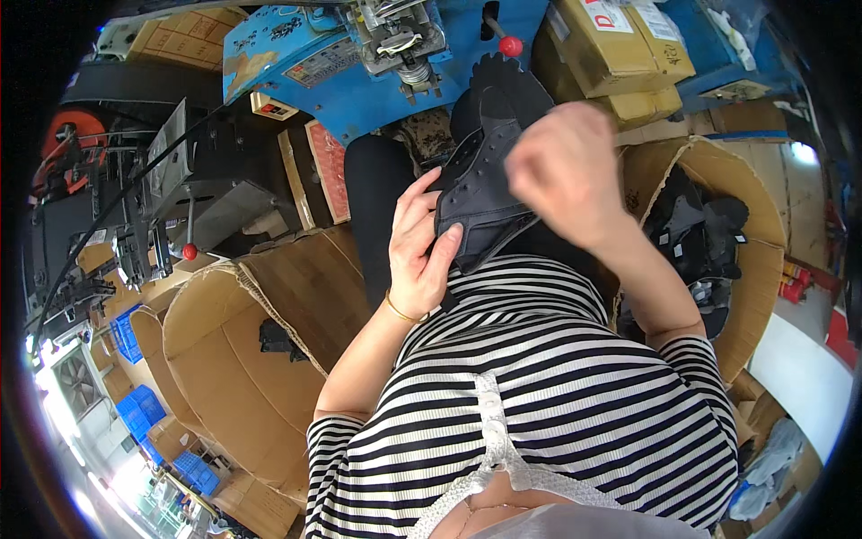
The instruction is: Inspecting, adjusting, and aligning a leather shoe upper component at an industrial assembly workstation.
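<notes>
A black shoe upper [485, 180] lies over my lap, with small dark studs along its side and a toothed edge at its far end. My left hand [418, 256] grips its near left part, thumb on top and fingers along the left edge. Over the upper's right side is my right hand [575, 171], blurred by motion, with its fingers curled in. Whatever those fingers may hold is hidden.
Ahead stands a blue machine [314, 67] with a metal head [404, 45] and a red-knobbed lever [510, 46]. Cardboard boxes [620, 54] are stacked at far right. An open carton [759, 269] on the right holds black uppers [696, 225]; another large carton [224, 350] stands left.
</notes>
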`<state>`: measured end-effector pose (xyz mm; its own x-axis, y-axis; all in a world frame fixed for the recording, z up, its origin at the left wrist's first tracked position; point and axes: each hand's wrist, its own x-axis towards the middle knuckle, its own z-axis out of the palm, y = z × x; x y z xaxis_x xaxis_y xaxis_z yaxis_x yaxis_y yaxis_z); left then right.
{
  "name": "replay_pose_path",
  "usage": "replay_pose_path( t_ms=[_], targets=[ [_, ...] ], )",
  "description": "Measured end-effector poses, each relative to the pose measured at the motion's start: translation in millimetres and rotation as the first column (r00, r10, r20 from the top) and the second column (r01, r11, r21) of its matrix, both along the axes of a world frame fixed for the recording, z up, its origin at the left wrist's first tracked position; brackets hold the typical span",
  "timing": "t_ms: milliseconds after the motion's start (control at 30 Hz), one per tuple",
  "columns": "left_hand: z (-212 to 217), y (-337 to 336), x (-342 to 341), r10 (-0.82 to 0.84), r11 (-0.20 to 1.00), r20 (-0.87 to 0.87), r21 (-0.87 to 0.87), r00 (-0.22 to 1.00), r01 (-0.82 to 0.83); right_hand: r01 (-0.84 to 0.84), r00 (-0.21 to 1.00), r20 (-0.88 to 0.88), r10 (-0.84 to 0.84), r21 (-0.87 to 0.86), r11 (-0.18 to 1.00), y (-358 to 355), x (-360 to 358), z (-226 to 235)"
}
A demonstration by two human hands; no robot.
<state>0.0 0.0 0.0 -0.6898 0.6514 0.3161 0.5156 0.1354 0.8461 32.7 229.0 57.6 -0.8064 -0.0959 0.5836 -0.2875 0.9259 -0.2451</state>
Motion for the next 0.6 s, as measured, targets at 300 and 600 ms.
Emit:
replay_pose_path(
  t_ms=[300, 600],
  targets=[
    [2, 6, -2, 0.069, 0.992, 0.205, 0.093, 0.976, -0.090, 0.389, 0.898, 0.174, -0.404, 0.114, 0.914, 94, 26, -47],
    [3, 1, -5, 0.060, 0.996, 0.224, 0.048, 0.973, -0.073, -0.256, 0.966, -0.006, 0.258, -0.140, 0.956, -6, -7, -6]
  ],
)
